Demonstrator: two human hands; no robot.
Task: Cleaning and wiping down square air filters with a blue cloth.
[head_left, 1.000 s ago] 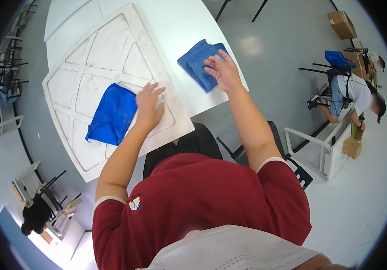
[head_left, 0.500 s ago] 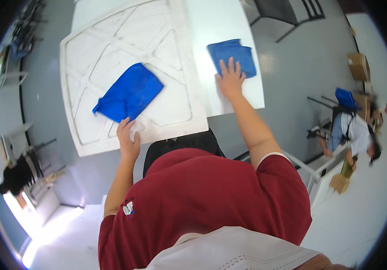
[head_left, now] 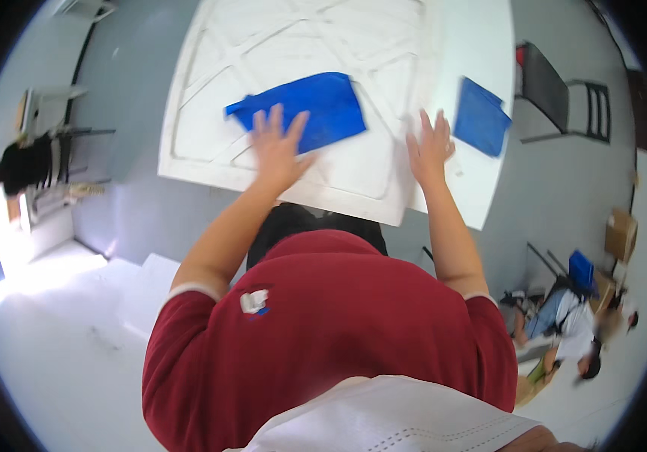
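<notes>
Just beyond left grip [head_left: 277, 147]: blue cloth [head_left: 310, 113]

Between the left hand [head_left: 277, 147] and the right hand [head_left: 430, 147], both spread flat, the white ribbed panel [head_left: 354, 169] lies bare, so that stretch is open to pass across. Just ahead of the left hand's fingers a blue cloth [head_left: 310, 109] covers the panel and blocks the way forward there, and a second blue cloth [head_left: 480, 117] lies just beyond the right hand on the white table [head_left: 482, 45]. Behind both palms the panel's near edge drops to open floor, with a dark chair [head_left: 557, 94] well off to the right.
</notes>
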